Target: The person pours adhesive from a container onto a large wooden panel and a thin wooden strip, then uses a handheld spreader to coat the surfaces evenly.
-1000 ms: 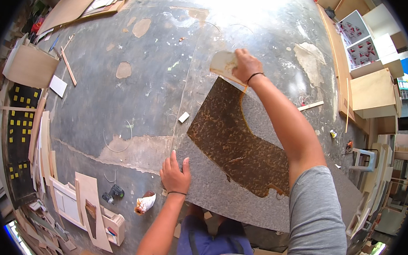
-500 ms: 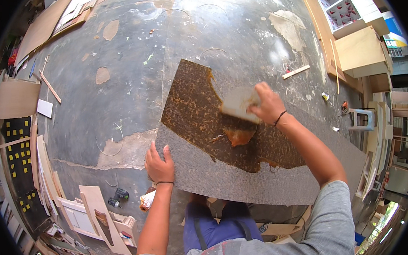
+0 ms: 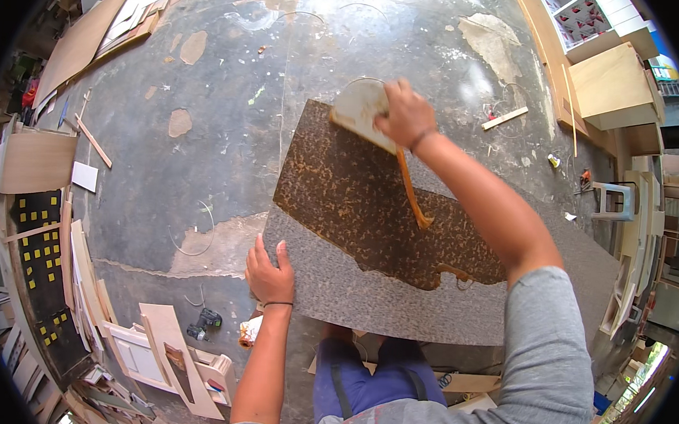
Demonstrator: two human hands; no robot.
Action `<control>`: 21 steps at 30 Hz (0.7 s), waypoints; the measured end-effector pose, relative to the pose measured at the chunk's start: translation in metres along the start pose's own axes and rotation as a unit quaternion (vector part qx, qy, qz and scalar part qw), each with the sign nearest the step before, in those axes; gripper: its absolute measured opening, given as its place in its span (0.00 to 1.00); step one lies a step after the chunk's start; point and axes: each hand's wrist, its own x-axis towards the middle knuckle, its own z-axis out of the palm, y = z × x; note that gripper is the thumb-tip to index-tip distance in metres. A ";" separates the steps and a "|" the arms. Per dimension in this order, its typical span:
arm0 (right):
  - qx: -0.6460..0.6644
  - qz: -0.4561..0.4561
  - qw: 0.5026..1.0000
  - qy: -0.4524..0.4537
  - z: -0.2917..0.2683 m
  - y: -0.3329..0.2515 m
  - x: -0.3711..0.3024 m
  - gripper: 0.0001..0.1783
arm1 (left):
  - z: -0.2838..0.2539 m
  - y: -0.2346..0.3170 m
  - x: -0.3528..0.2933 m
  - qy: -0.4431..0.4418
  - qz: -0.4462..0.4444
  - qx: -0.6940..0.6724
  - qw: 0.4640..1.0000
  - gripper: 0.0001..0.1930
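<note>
A large grey speckled sheet [image 3: 365, 303] lies in front of me, with a wide coat of brown glue [image 3: 334, 180] across its middle and far left part. My right hand [image 3: 405, 116] is closed on a pale, flat spreader [image 3: 355, 113] with a rounded edge, at the far end of the coat. A thick orange-brown streak of glue [image 3: 409, 189] trails from the spreader's near corner back over the coated area. My left hand [image 3: 270, 276], fingers stretched out, rests at the sheet's left edge, with no object visible in it.
On the concrete floor left of my legs are a cordless drill [image 3: 205, 323] and a stained white container [image 3: 250, 331]. Cut boards [image 3: 179, 350] lean at the lower left. A wood strip [image 3: 505, 118], a stool [image 3: 613, 201] and a wooden box [image 3: 613, 86] are to the right.
My right hand has moved the spreader away from me and left, to the coat's far edge. The orange glue pool has given way to a narrow streak. My left hand stays at the sheet's edge.
</note>
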 end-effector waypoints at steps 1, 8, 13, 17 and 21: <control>-0.013 0.039 0.999 -0.031 -0.005 0.002 0.020 0.18 | -0.001 0.000 0.000 -0.002 -0.002 0.001 1.000 0.25; 0.024 0.010 1.000 0.008 -0.061 0.037 -0.046 0.22 | -0.001 0.000 0.001 -0.004 -0.010 -0.004 1.000 0.24; 0.054 -0.028 0.984 -0.166 -0.062 0.037 -0.189 0.20 | 0.000 0.001 -0.001 0.000 -0.009 0.002 1.000 0.24; 0.035 -0.003 0.997 -0.075 -0.039 0.036 -0.144 0.21 | 0.002 0.000 -0.001 0.007 -0.008 0.002 1.000 0.24; -0.039 0.094 0.995 -0.003 -0.021 0.078 -0.026 0.22 | 0.004 0.006 0.002 0.016 0.008 0.000 1.000 0.24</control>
